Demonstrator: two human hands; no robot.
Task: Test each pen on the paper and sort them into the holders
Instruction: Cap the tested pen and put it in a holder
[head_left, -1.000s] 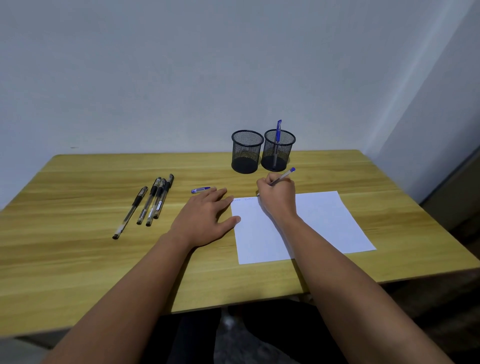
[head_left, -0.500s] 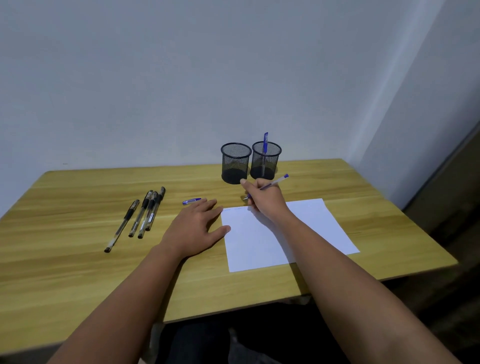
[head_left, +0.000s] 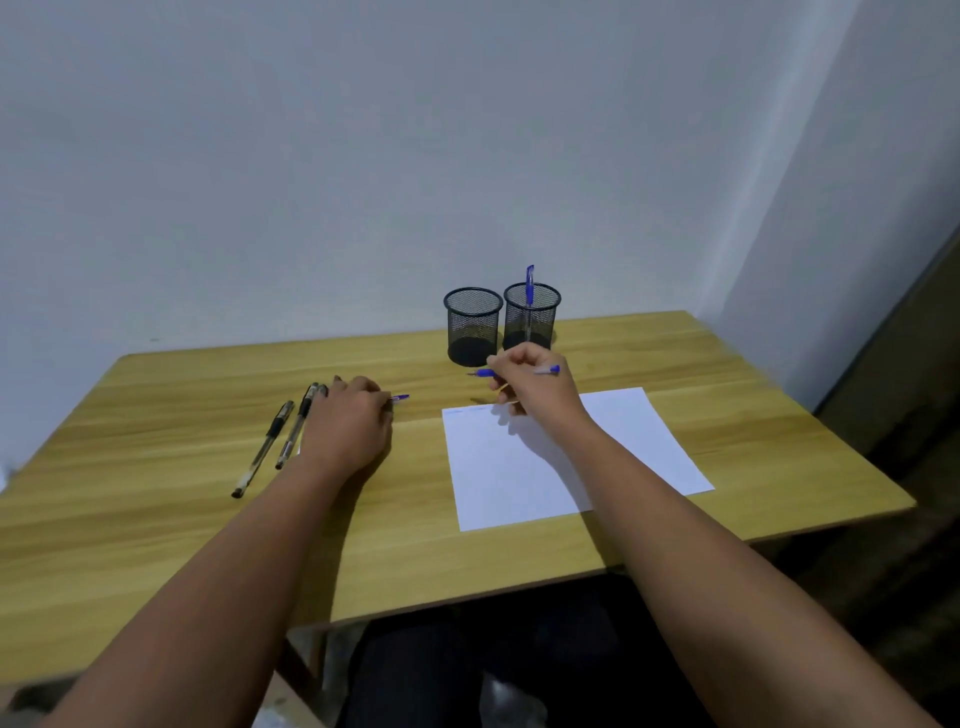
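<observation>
The right hand pinches a blue ballpoint pen level above the white paper sheet, near two black mesh holders. The left hand, fingers curled, rests on the light wooden table against a pale wall.

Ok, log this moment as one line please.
right hand: holds blue pen above paper | left hand: on black pens | right holder: one pen | left holder: empty

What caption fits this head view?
Right hand holds a blue pen above the paper; left hand reaches the cap.
</observation>
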